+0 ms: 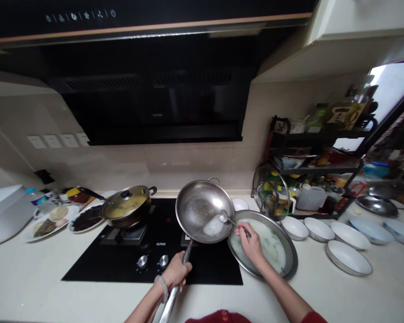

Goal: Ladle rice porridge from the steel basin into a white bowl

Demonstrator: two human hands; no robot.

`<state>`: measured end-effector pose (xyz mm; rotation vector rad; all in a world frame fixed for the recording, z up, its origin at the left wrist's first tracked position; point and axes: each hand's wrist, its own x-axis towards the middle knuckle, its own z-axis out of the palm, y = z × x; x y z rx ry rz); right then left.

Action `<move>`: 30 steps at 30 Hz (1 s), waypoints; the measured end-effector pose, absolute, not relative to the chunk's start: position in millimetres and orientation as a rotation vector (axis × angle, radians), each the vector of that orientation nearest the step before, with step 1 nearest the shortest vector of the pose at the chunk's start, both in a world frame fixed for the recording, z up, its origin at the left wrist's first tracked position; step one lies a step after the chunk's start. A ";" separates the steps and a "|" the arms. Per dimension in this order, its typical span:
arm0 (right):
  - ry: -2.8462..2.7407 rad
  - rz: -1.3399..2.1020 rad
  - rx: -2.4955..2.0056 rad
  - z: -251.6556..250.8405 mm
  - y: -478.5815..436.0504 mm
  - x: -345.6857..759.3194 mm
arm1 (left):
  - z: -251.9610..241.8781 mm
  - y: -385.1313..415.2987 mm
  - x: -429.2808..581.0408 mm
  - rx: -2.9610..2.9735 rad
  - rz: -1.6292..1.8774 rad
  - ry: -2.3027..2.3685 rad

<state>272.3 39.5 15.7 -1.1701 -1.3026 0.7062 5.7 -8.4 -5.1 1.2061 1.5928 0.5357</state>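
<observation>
My left hand [177,270] is wrapped round the long handle of a steel wok [202,204], which tilts over the right side of the stove. A pool of whitish liquid [213,226] lies low in the wok, toward its right side. My right hand [249,242] grips the handle of a metal ladle [224,216], whose bowl is inside the wok by the liquid. Beneath my right forearm stands a wide metal basin [291,264] of milky liquid with green bits in it. The wok's edge overlaps the basin's left rim.
A lidded pan [126,207] of yellow food sits on the left burner. Plates of food [50,222] stand farther left. Several white bowls [348,257] line the right counter, before a black condiment rack [319,170]. A range hood [155,98] hangs above the stove [121,264].
</observation>
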 end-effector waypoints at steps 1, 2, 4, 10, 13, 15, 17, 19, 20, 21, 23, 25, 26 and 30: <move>-1.325 0.712 -1.148 13.3 40.7 270.6 | -5.4 -8.4 5.5 1.205 0.537 1.591; -1.331 0.729 -1.136 11.3 41.4 268.8 | -5.7 -8.5 5.3 1.204 0.539 1.587; -1.263 0.797 -1.151 8.5 41.9 265.1 | -6.4 -8.5 5.0 1.200 0.548 1.584; -0.796 0.918 -1.198 6.4 47.3 262.8 | -5.6 -8.8 5.6 1.188 0.555 1.584; -0.719 0.921 -1.159 5.7 48.9 266.6 | -3.7 -9.3 6.2 1.171 0.541 1.584; -0.688 0.928 -1.139 6.0 47.9 268.8 | -2.5 -9.7 6.4 1.168 0.533 1.588; -0.668 0.935 -1.123 7.1 46.0 270.5 | -1.6 -9.8 6.5 1.168 0.528 1.595; -0.654 0.942 -1.113 9.0 43.9 271.6 | -1.2 -9.7 6.4 1.179 0.530 1.596; -0.649 0.944 -1.110 10.2 42.8 272.2 | -1.2 -9.6 6.4 1.188 0.532 1.595; -0.645 0.947 -1.108 11.4 41.9 272.7 | -1.3 -9.5 6.3 1.197 0.535 1.593; -0.639 0.951 -1.105 13.8 40.2 273.8 | -2.1 -9.2 6.0 1.201 0.539 1.588; -0.632 0.954 -1.102 15.6 38.9 274.8 | -3.7 -8.9 5.6 1.198 0.539 1.585; -0.628 0.955 -1.102 16.2 38.4 275.3 | -4.8 -8.7 5.2 1.196 0.540 1.585; -0.608 0.962 -1.101 16.2 36.9 277.0 | -8.1 -8.0 3.6 1.216 0.549 1.572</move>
